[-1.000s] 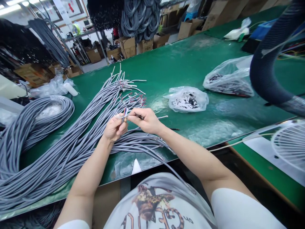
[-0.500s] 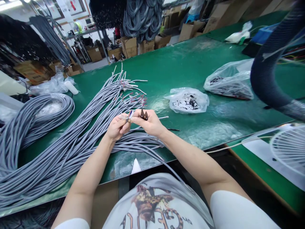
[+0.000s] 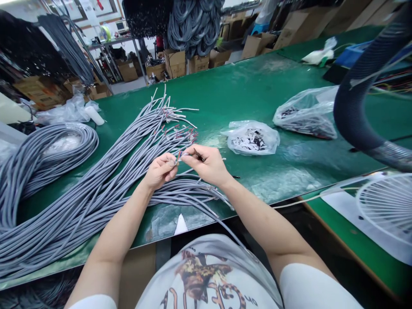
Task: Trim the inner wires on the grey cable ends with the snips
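Observation:
My left hand (image 3: 161, 171) is closed on the end of a grey cable, whose thin coloured wires (image 3: 179, 155) fan out between my two hands. My right hand (image 3: 207, 163) pinches the wires at their other side and also keeps a small dark tool (image 3: 199, 156) in its fingers, partly hidden. Beneath and behind the hands lie long bundles of grey cables (image 3: 106, 184), several with stripped ends showing reddish wires (image 3: 189, 134).
On the green table (image 3: 238, 90), a plastic bag of small black and white pieces (image 3: 254, 138) and a larger bag (image 3: 307, 113) lie to the right. A thick dark hose (image 3: 349, 98) and a white fan (image 3: 388, 206) are at the far right. Coiled cable (image 3: 77, 133) lies left.
My right hand has turned, so the dark tool shows less and points differently. The coloured wires are spread more visibly between my hands. The view has shifted slightly.

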A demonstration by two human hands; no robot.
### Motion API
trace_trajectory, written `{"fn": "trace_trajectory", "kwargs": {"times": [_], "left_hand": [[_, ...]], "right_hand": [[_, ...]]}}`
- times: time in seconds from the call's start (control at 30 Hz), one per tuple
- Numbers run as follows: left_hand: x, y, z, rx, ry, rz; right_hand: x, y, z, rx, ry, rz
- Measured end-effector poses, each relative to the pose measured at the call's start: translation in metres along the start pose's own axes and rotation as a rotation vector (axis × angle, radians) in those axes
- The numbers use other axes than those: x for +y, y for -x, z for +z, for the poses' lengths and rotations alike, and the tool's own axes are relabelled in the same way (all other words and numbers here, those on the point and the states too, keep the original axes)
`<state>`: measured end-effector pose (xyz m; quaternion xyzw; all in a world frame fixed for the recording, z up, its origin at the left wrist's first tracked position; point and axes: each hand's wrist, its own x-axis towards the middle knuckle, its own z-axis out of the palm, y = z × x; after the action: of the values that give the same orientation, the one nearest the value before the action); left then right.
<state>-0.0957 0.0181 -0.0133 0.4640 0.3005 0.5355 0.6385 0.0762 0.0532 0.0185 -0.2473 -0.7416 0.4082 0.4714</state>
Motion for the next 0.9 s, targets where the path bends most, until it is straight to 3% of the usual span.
{"fn": "trace_trajectory", "kwargs": {"times": [0.2, 0.33, 0.47, 0.63, 0.9], "left_hand": [[0.003, 0.007, 0.003, -0.055, -0.104, 0.065], [0.009, 0.031, 0.009, -0.055, -0.266, 0.080], [0.013, 0.064, 0.017, -0.145, -0.510, 0.073], [0.003, 0.091, 0.031, -0.235, -0.737, 0.221], [-0.015, 0.112, 0.047, -0.166, -0.921, 0.413]], "right_hand": [[0.003, 0.017, 0.001, -0.007, -0.086, -0.004], [-0.008, 0.042, 0.001, -0.023, -0.093, -0.047], [-0.019, 0.066, -0.001, -0.152, -0.066, -0.193], [-0.019, 0.093, -0.004, -0.235, -0.033, -0.351], [-0.009, 0.125, -0.001, -0.238, -0.051, -0.113]]}}
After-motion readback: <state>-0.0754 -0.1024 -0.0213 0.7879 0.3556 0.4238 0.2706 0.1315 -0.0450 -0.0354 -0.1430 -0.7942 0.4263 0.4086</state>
